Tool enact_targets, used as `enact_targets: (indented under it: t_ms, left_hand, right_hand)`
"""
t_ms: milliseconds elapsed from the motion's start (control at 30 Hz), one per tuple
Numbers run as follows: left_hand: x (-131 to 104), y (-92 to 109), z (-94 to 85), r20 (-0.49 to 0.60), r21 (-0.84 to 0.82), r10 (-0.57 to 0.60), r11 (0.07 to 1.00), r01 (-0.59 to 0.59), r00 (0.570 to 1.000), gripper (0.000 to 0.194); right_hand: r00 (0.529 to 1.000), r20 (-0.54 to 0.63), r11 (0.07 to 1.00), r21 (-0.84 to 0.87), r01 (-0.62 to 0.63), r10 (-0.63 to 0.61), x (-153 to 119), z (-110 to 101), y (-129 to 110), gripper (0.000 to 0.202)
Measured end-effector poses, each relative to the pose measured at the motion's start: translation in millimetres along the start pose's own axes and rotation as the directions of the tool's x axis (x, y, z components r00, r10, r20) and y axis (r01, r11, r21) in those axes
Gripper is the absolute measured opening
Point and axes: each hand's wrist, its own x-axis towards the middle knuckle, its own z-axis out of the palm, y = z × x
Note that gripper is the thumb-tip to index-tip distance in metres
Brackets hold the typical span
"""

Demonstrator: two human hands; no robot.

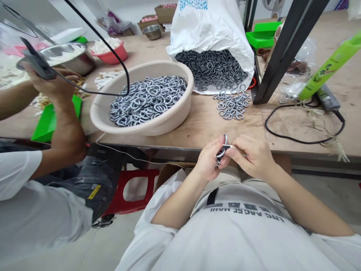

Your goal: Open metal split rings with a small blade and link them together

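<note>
My left hand (209, 159) is closed around a few grey metal rings (221, 153), held just off the table's front edge above my lap. One ring sticks up past the thumb. Thumb and forefinger of my right hand (254, 155) pinch a small flat strip (226, 146), dark with a pale end, that lies across the rings; its exact kind is too small to tell. Beyond my hands, a loose pile of metal rings (232, 106) lies on the wooden table (203, 126). More rings spill from the mouth of a white woven sack (210, 30).
A beige basin (169, 126) full of rings stands to the left. A black metal post (287, 52) rises at right, near a corded grey tool (328, 98) and a green-yellow packet (329, 64). At left, a co-worker's hand (56, 84) holds a dark corded device (39, 62).
</note>
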Motion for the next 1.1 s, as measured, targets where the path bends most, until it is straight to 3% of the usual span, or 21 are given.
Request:
enact_targets:
  t_ms: [333, 500, 600, 700, 767, 833, 900, 933, 1000, 1033, 1067, 1100]
  left_hand:
    - [-7.2, -4.0, 10.4, 0.082, -0.024, -0.026, 0.999, 0.028, 0.996, 0.042]
    - [-1.7, -3.1, 17.3, 0.111, 0.024, -0.057, 0.998, 0.055, 0.992, 0.041]
    - [-4.2, -9.3, 22.8, 0.185, 0.125, -0.112, 0.988, 0.090, 0.976, 0.043]
    - [-9.7, -16.6, 25.7, 0.317, 0.267, -0.224, 0.954, 0.139, 0.922, 0.048]
    - [-9.2, -12.3, 23.4, 0.280, 0.293, -0.152, 0.954, 0.066, 0.948, 0.049]
    - [-4.5, 6.9, 17.3, 0.161, 0.352, 0.054, 0.930, -0.109, 0.985, 0.048]
    - [1.7, 43.0, 7.9, 0.065, 0.516, 0.319, 0.800, -0.306, 0.945, 0.047]
    - [4.8, 66.3, 2.1, 0.041, 0.619, 0.459, 0.685, -0.383, 0.888, 0.047]
    - [11.4, 118.0, -12.3, 0.034, 0.817, 0.711, 0.384, -0.429, 0.702, 0.048]
    - [15.2, 143.8, -20.9, 0.057, 0.903, 0.785, 0.223, -0.367, 0.617, 0.049]
    - [19.7, 167.7, -30.5, 0.085, 0.968, 0.811, 0.071, -0.241, 0.579, 0.051]
    - [24.7, 188.6, -40.6, 0.097, 0.995, 0.801, -0.067, -0.072, 0.591, 0.052]
  right_hand:
    - [0.998, -0.039, 0.997, -0.069, 0.046, -0.048, -6.9, -13.0, -10.4, 0.034]
    - [1.000, -0.008, 1.000, -0.019, -0.022, 0.022, -14.3, -21.6, -7.7, 0.036]
    - [0.978, -0.087, 0.981, -0.003, -0.192, 0.191, -18.2, -27.6, 14.6, 0.037]
    - [0.871, -0.298, 0.913, 0.005, -0.408, 0.391, -22.3, -30.7, 50.0, 0.044]
    - [0.854, -0.307, 0.902, 0.036, -0.431, 0.420, -24.2, -27.9, 71.4, 0.046]
    - [0.858, -0.286, 0.902, 0.063, -0.427, 0.427, -24.3, -21.6, 86.8, 0.045]
    - [0.850, -0.282, 0.895, 0.104, -0.434, 0.445, -22.6, -14.8, 97.0, 0.044]
    - [0.841, -0.283, 0.887, 0.134, -0.443, 0.462, -21.3, -12.1, 100.7, 0.045]
    - [0.824, -0.276, 0.868, 0.199, -0.455, 0.495, -18.8, -9.1, 106.3, 0.047]
    - [0.820, -0.272, 0.862, 0.225, -0.455, 0.504, -17.7, -8.7, 108.5, 0.048]
    - [0.819, -0.267, 0.858, 0.240, -0.454, 0.508, -17.0, -8.8, 110.3, 0.048]
    - [0.819, -0.264, 0.857, 0.248, -0.452, 0.509, -16.6, -9.2, 111.7, 0.048]
